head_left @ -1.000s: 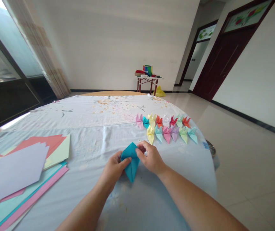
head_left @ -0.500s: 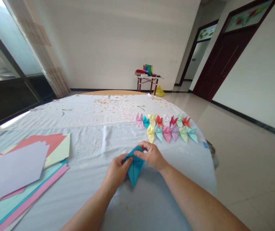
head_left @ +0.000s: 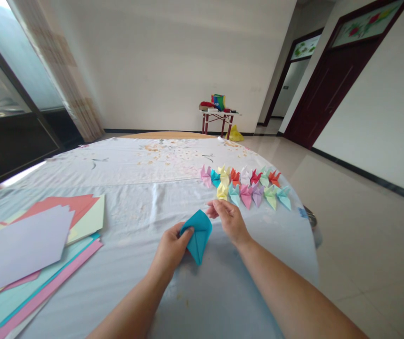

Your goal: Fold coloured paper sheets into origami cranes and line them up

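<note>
A folded piece of blue paper point(head_left: 199, 238), kite-shaped with a crease down its lower half, is pinched in my left hand point(head_left: 173, 247), thumb on its face near the left edge. My right hand point(head_left: 229, 221) is just right of the paper and apart from it, fingers loosely bent and holding nothing. Beyond my right hand stand two rows of small folded paper figures in several colours, among them a yellow figure point(head_left: 222, 191), a pink figure point(head_left: 246, 195) and a pale blue figure point(head_left: 283, 197).
A stack of coloured paper sheets lies at the left, with a lavender sheet point(head_left: 21, 249) on top. A pale tablecloth point(head_left: 134, 282) covers the round table. Against the far wall stands a small table point(head_left: 219, 113) with a yellow bag point(head_left: 236, 133) beside it.
My right hand has let go of the blue paper and moved slightly right and up. The paper stays in my left hand, its upper part now showing more fully.
</note>
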### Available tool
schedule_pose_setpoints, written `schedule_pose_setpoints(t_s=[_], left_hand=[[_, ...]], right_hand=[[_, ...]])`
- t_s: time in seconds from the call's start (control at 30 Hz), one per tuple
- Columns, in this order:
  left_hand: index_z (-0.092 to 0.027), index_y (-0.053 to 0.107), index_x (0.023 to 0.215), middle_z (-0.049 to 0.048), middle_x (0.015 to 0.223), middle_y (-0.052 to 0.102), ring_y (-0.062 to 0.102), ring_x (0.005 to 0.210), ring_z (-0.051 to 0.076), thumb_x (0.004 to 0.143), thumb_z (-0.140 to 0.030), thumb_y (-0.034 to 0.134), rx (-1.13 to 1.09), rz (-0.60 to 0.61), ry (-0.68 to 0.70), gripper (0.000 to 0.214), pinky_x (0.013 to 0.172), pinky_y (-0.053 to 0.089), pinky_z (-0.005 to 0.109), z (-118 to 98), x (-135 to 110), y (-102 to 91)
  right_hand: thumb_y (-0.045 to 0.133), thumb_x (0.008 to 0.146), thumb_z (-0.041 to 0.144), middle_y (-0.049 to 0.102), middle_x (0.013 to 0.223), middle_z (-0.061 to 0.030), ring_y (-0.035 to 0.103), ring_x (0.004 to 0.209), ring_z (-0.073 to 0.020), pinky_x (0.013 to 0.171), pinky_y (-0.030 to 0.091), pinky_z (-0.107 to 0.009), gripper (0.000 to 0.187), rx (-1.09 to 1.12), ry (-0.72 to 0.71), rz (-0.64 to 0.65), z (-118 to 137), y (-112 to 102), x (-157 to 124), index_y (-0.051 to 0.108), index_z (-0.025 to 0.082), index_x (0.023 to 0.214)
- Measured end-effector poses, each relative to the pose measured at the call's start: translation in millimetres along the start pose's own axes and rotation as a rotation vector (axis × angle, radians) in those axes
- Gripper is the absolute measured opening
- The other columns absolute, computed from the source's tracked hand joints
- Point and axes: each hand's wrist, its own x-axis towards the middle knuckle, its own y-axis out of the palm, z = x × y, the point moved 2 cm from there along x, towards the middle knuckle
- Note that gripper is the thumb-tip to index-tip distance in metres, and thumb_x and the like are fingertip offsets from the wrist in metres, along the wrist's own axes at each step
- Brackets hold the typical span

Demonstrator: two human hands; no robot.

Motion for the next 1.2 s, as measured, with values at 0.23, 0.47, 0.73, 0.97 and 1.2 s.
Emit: schedule_pose_setpoints(t_s=[0.23, 0.47, 0.73, 0.97, 1.2], left_hand=[[-0.015, 0.064, 0.086, 0.0004, 0.064, 0.065, 0.058, 0.057, 0.016, 0.060, -0.036, 0.068, -0.077, -0.162, 0.070, 0.034, 0.054, 0.043, 0.024, -9, -2, -6.4], [-0.017, 0.064, 0.075, -0.0019, 0.061, 0.062, 0.055, 0.058, 0.014, 0.059, -0.034, 0.070, -0.050, -0.246, 0.142, 0.024, 0.055, 0.042, 0.023, -18, -8, -4.7], [-0.014, 0.065, 0.072, 0.0000, 0.061, 0.063, 0.055, 0.057, 0.016, 0.058, -0.041, 0.070, -0.030, -0.226, 0.108, 0.031, 0.054, 0.041, 0.024, -18, -6, -4.5], [-0.015, 0.062, 0.064, -0.0039, 0.051, 0.054, 0.047, 0.048, 0.011, 0.060, -0.045, 0.068, -0.039, -0.157, 0.066, 0.031, 0.049, 0.037, 0.022, -14, -5, -4.3], [-0.014, 0.062, 0.065, -0.0020, 0.053, 0.057, 0.050, 0.051, 0.012, 0.060, -0.044, 0.068, -0.063, -0.105, 0.059, 0.032, 0.052, 0.038, 0.023, -9, -4, -3.4]], right_hand=[[0.051, 0.079, 0.044, 0.062, 0.073, -0.0019, 0.053, 0.062, -0.0112, 0.058, 0.043, -0.023, 0.030, -0.147, 0.041, 0.193, -5, 8, -3, 0.064, 0.016, 0.083], [0.057, 0.076, 0.037, 0.060, 0.078, -0.0026, 0.055, 0.069, -0.0120, 0.064, 0.044, -0.023, 0.023, -0.235, -0.072, 0.243, 3, 12, -9, 0.064, 0.018, 0.087], [0.045, 0.084, 0.040, 0.058, 0.072, -0.0022, 0.053, 0.063, -0.0110, 0.060, 0.045, -0.024, 0.032, -0.046, -0.023, 0.327, 6, 11, -8, 0.067, 0.017, 0.087], [0.059, 0.074, 0.039, 0.055, 0.061, 0.0025, 0.046, 0.055, -0.0078, 0.053, 0.039, -0.021, 0.024, 0.109, 0.148, 0.294, -3, 13, -5, 0.065, 0.017, 0.079], [0.072, 0.062, 0.033, 0.055, 0.071, 0.0028, 0.049, 0.063, -0.0079, 0.058, 0.039, -0.020, 0.030, 0.250, 0.255, 0.370, -15, 16, -6, 0.060, 0.018, 0.085]])
